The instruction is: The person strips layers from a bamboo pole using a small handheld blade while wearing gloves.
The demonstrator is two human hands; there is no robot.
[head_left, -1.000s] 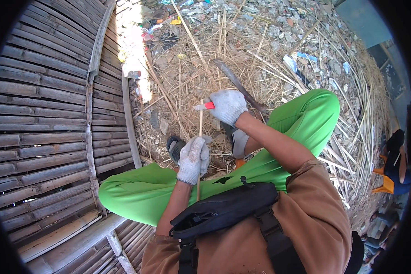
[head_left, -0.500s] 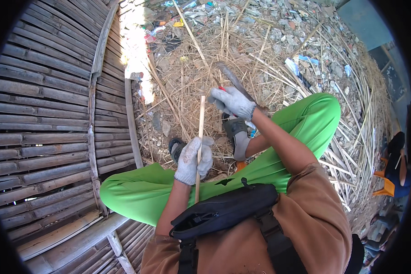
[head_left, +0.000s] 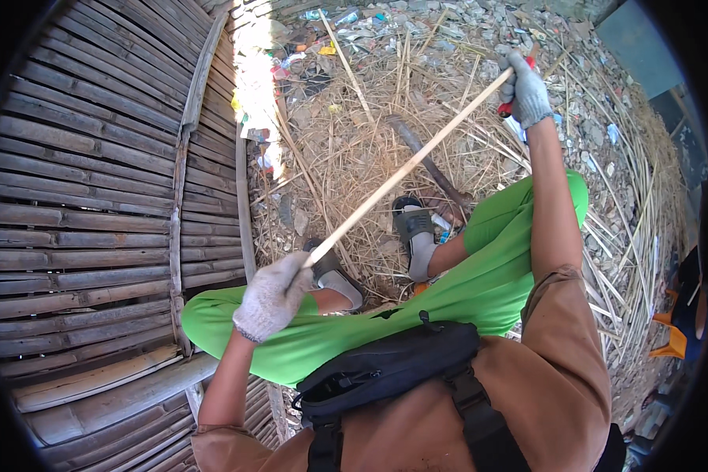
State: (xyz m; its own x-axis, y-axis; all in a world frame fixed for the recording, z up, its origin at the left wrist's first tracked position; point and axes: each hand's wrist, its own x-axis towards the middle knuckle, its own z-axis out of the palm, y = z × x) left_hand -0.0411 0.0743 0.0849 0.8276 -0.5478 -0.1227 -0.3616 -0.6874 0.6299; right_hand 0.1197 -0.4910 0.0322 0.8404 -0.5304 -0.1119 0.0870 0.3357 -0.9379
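A long, pale bamboo stick [head_left: 401,175] slants across in front of me, from lower left to upper right. Its near end sits in my left hand [head_left: 272,297], which wears a grey-white glove and is closed around it. At the far end my right hand [head_left: 529,93], gloved too, is closed at the stick's tip. Red parts of a red-handled tool [head_left: 505,109] poke out of the same hand; the rest of that tool is hidden by the fingers. Below the stick, a long dark blade-like piece [head_left: 436,173] lies on the straw.
A bamboo slat wall [head_left: 94,236] stands on the left. Dry straw and bamboo shavings [head_left: 346,157] cover the ground between my feet, with stones and plastic litter beyond. Loose bamboo strips [head_left: 606,259] lie on the right, near an orange stool [head_left: 669,342] and a partly visible person.
The stick, upright in my left hand before, now lies diagonally between both hands. My right hand has moved up and right to its far end; my left hand has shifted left and down.
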